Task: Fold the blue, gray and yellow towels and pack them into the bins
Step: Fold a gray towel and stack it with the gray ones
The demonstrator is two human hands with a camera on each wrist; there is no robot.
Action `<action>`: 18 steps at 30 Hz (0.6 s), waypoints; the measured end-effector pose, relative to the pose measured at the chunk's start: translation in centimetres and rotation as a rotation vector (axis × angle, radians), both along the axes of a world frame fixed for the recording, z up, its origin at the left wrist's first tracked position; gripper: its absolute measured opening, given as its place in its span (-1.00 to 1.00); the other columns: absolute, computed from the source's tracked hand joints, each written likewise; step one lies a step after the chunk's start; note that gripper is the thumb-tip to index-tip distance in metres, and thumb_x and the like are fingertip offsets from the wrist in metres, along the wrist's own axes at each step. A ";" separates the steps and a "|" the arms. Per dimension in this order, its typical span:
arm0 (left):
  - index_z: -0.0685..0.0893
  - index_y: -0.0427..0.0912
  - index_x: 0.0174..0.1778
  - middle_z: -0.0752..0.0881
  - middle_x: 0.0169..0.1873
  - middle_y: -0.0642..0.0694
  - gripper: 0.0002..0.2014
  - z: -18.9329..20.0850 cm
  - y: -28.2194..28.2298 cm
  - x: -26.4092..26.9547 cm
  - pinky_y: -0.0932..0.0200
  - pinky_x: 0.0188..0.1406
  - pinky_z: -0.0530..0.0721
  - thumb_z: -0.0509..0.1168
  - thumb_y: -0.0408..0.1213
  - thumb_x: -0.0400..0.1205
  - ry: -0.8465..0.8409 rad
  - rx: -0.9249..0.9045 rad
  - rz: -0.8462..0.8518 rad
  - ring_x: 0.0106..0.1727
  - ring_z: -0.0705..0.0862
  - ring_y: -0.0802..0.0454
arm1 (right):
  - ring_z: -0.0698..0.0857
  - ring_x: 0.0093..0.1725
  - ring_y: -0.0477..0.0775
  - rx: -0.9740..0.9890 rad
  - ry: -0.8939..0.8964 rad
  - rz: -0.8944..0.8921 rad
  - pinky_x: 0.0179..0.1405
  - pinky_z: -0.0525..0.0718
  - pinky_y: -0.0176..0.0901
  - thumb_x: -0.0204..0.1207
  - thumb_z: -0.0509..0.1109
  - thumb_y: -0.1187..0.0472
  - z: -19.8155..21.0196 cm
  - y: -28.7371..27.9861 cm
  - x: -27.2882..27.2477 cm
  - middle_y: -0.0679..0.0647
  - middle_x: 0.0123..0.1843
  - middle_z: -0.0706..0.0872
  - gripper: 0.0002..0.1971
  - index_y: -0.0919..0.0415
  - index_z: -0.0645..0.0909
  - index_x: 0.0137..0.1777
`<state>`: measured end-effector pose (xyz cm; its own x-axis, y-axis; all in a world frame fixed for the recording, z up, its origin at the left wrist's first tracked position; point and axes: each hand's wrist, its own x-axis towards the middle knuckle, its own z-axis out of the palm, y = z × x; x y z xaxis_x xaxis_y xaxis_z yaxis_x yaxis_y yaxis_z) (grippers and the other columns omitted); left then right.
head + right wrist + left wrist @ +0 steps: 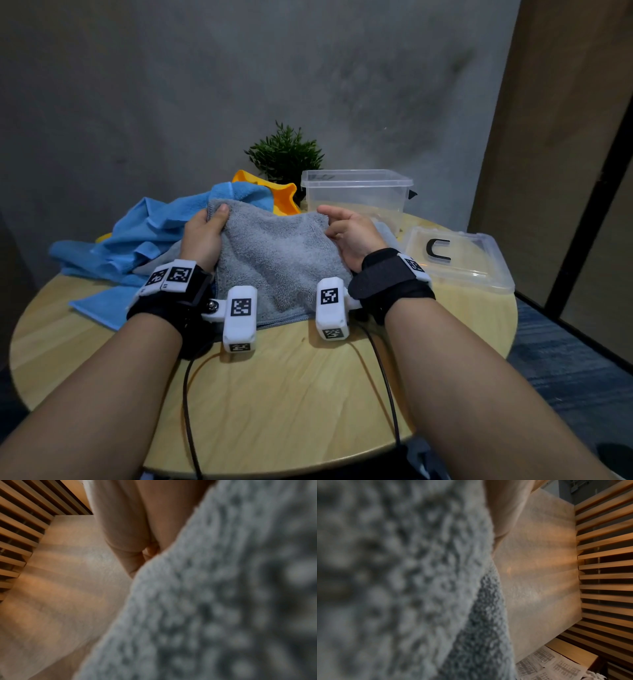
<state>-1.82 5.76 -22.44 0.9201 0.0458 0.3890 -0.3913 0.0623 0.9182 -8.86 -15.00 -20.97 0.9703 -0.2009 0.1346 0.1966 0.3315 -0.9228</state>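
Observation:
A gray towel (277, 260) is held up over the round wooden table (291, 394), its near edge resting on the tabletop. My left hand (205, 233) grips its far left corner, thumb on top. My right hand (346, 233) pinches the far right corner. Both wrist views are filled by blurred gray towel (402, 588) (223, 601) pile beside a finger. A crumpled blue towel (144, 240) lies to the left, with a yellow towel (270, 192) behind it. An open clear plastic bin (356, 195) stands at the back right.
The bin's clear lid (459, 260), with a black handle, lies at the table's right edge. A small green potted plant (284, 154) stands behind the towels against a gray wall. Two black cables (188, 411) run over the near tabletop from the wrist cameras.

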 end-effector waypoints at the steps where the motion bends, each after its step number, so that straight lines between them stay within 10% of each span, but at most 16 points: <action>1: 0.67 -0.08 -0.17 0.72 -0.10 -0.16 -0.82 0.0 0.0 -0.1 -0.31 0.31 0.55 0.23 -0.15 0.68 0.003 -0.002 -0.003 0.12 0.67 -0.21 | 0.65 -0.25 0.05 0.005 -0.001 0.004 -0.46 0.69 -0.32 0.47 0.00 0.74 0.0 0.0 0.1 0.14 -0.20 0.64 -0.48 0.50 0.49 0.37; 8: 0.67 -0.07 -0.15 0.72 -0.10 -0.13 -0.82 0.1 0.0 -0.3 -0.29 0.32 0.55 0.21 -0.16 0.70 0.001 -0.010 -0.010 0.13 0.67 -0.20 | 0.65 -0.26 0.05 -0.017 -0.012 -0.003 -0.42 0.71 -0.31 0.49 0.03 0.73 -0.4 0.1 0.8 0.16 -0.21 0.64 -0.53 0.50 0.51 0.34; 14: 0.69 -0.07 -0.07 0.74 -0.03 -0.19 -0.87 0.1 0.2 -0.4 -0.29 0.29 0.58 0.25 -0.17 0.68 -0.035 -0.009 -0.030 0.14 0.69 -0.23 | 0.68 -0.10 0.10 0.039 -0.077 -0.157 0.16 0.68 0.03 0.55 0.31 0.50 -0.8 -0.3 2.3 0.17 -0.12 0.70 -0.84 0.26 0.66 -0.06; 18: 0.68 -0.15 0.02 0.74 -0.10 -0.09 -0.88 0.2 -0.1 -0.8 -0.24 0.29 0.59 0.26 -0.24 0.67 -0.056 -0.014 -0.056 0.08 0.68 -0.14 | 0.67 -0.16 0.07 0.016 -0.098 -0.239 -0.07 0.71 -0.12 0.44 0.34 0.63 -0.8 -0.5 2.5 0.11 -0.13 0.69 -0.72 0.22 0.63 -0.14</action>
